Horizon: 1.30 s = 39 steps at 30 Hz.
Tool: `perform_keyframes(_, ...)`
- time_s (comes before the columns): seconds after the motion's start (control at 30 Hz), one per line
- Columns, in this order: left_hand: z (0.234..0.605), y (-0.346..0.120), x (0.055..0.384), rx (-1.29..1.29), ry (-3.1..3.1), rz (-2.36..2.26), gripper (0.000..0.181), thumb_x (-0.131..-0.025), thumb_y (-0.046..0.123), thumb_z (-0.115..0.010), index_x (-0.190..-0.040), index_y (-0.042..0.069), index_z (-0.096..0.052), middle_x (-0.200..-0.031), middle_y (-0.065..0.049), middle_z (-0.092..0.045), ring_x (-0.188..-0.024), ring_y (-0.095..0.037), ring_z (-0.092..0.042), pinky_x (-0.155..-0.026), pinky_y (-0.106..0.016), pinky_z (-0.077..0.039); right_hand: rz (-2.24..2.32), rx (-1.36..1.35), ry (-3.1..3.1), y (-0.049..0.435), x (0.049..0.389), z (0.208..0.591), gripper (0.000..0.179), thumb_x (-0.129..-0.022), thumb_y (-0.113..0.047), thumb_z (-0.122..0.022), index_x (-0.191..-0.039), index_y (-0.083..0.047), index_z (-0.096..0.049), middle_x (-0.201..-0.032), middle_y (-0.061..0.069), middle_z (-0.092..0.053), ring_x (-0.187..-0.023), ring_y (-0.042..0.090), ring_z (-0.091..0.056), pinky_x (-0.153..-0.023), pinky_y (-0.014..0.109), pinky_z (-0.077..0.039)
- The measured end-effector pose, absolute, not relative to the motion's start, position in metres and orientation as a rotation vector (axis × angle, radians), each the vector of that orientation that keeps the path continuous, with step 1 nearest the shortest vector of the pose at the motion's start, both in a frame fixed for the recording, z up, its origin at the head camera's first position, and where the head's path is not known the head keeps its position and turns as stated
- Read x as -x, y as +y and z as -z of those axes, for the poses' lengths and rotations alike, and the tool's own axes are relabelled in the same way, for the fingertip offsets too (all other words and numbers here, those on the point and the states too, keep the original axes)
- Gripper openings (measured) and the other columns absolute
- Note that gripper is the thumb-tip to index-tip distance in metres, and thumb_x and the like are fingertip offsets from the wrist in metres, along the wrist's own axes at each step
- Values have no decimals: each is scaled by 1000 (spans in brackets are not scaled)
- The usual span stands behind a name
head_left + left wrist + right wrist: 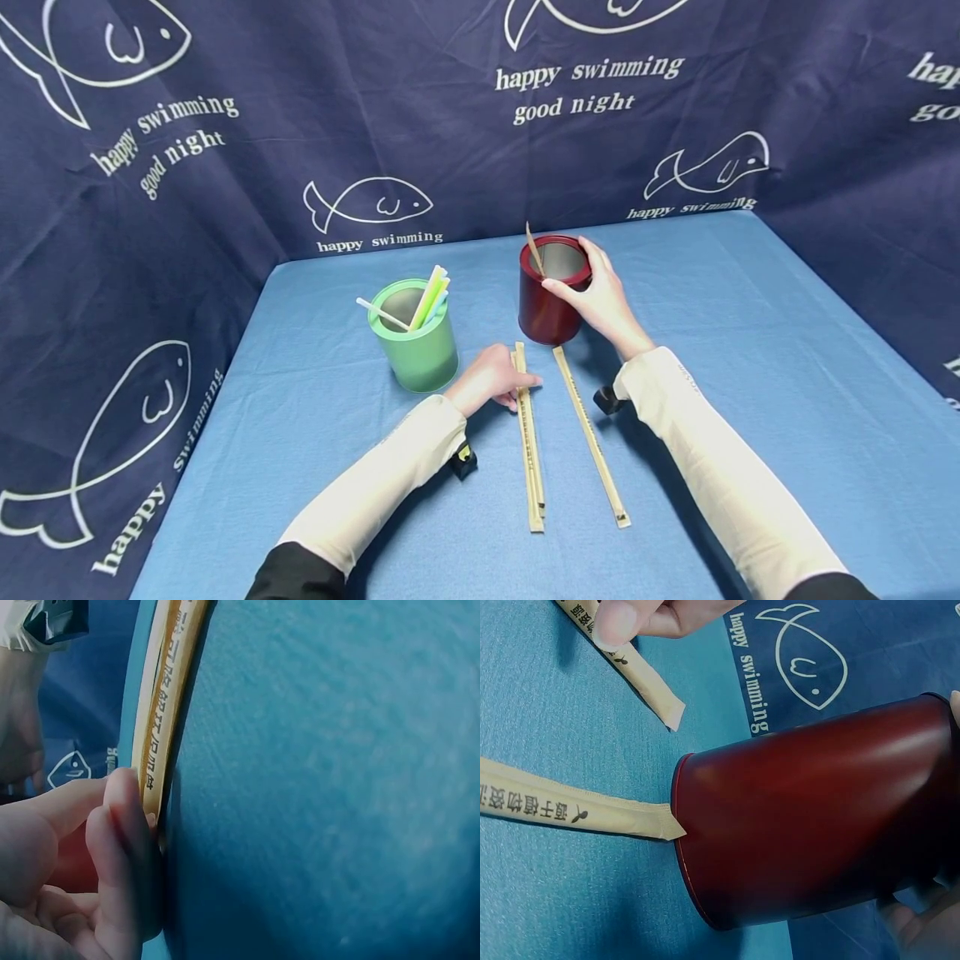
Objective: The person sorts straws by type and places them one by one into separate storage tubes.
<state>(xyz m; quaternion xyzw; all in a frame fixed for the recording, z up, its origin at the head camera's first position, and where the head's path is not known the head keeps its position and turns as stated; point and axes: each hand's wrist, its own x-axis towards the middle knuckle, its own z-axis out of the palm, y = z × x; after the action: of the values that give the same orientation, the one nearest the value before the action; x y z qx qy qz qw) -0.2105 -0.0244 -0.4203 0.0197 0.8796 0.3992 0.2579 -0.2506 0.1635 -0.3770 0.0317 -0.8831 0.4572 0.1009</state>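
My right hand grips the dark red can at its rim, thumb on the near side and fingers round the far right. A paper-wrapped straw leans inside that can, poking up past the left of its rim. Left of it, my left hand pinches at a pair of paper-wrapped straws lying lengthwise on the table, near their far ends. In the left wrist view the fingers are bent against the printed wrapper. Another single wrapped straw lies slantwise to the right, its far end by the can's base.
A green can stands left of the left hand, holding several coloured straws and a thin white one. Blue cloth covers the table. Behind it hangs a navy curtain with fish drawings.
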Motion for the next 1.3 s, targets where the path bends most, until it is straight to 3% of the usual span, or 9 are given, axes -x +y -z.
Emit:
perform_keyframes(0.27, 422, -23, 211, -33, 2379, -1107, 26, -78, 17, -79, -66, 4, -59, -51, -10, -61, -38, -13, -59, -45, -25, -53, -1338, -89, -2629, 165, 252, 378, 92, -83, -49, -68, -155, -16, -21, -159, 10, -25, -139, 31, -35, -112, 54, -35)
perform_keyframes(0.8, 424, -25, 210, 5, 2269, -1283, 21, -82, 1, -64, -63, 1, -56, -48, -9, -58, -37, -13, -58, -45, -24, -54, -1343, -90, -2602, 165, 253, 378, 94, -80, -50, -70, -154, -18, -23, -158, 9, -27, -138, 30, -36, -110, 53, -36)
perform_keyframes(1.07, 430, -33, 210, 18, 2170, -1411, 21, -81, -1, -58, -60, 1, -55, -47, -9, -58, -39, -13, -60, -45, -22, -53, -1347, -82, -2615, 165, 252, 378, 94, -81, -51, -69, -155, -17, -22, -159, 9, -26, -138, 30, -35, -110, 54, -37)
perform_keyframes(1.3, 434, -43, 211, -14, 2082, -1494, 18, -86, 1, -55, -69, 3, -54, -55, -7, -61, -44, -11, -62, -47, -20, -53, -1348, -85, -2608, 164, 252, 379, 93, -81, -49, -70, -155, -18, -22, -158, 9, -27, -138, 29, -36, -110, 53, -37)
